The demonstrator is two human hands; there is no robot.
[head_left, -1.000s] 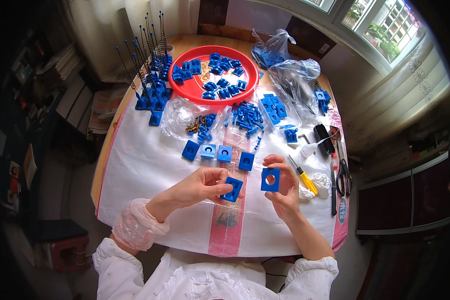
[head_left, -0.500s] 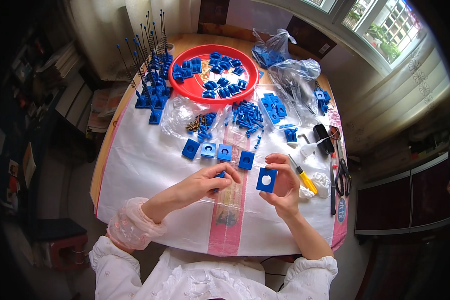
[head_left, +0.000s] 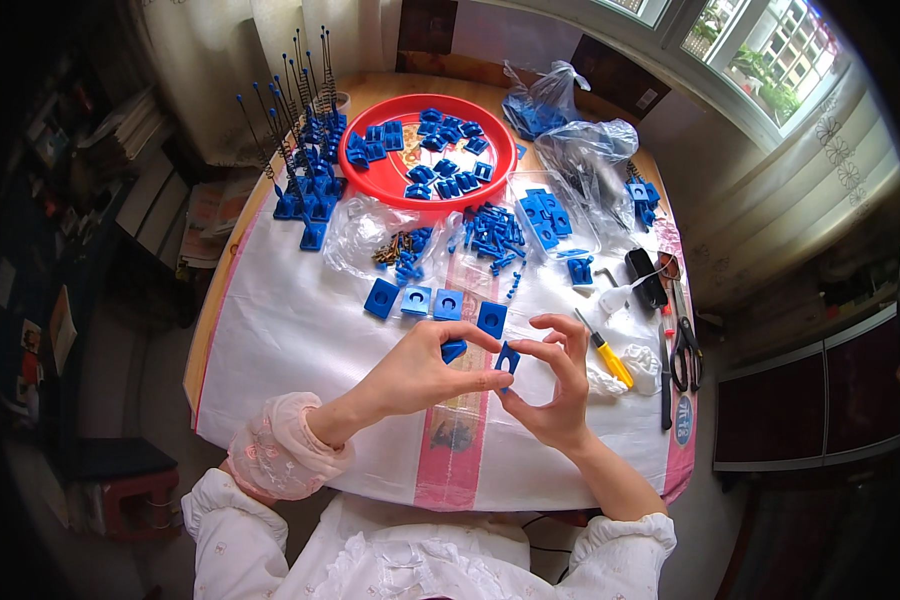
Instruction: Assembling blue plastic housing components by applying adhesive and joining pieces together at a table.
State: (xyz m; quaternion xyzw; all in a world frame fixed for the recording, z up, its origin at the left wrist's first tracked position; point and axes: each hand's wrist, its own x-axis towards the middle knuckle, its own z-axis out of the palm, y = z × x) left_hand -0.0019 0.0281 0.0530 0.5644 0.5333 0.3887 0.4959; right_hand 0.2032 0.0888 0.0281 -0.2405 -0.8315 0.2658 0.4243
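Note:
My right hand [head_left: 555,392] pinches a blue square plate with a round hole [head_left: 508,358] between thumb and fingers, turned nearly edge-on. From the other side, the thumb and index finger of my left hand [head_left: 415,370] reach the same plate. A second small blue piece [head_left: 453,350] is tucked in the curled fingers of my left hand; its shape is mostly hidden. Just beyond the hands, several more blue square plates with round recesses [head_left: 381,298] lie in a row on the white table cover [head_left: 300,340].
A red round tray [head_left: 362,178] holds several blue clips. Blue bases with springy stems [head_left: 310,195] stand at far left. Loose blue pegs [head_left: 495,235], clear bags [head_left: 355,235] and a plastic box [head_left: 580,225] lie mid-table. A yellow-handled screwdriver [head_left: 615,362] and scissors [head_left: 685,360] lie right.
My right hand has turned the holed plate from face-on to nearly edge-on and moved it slightly left. My left hand has moved right, its thumb and index finger now at the plate.

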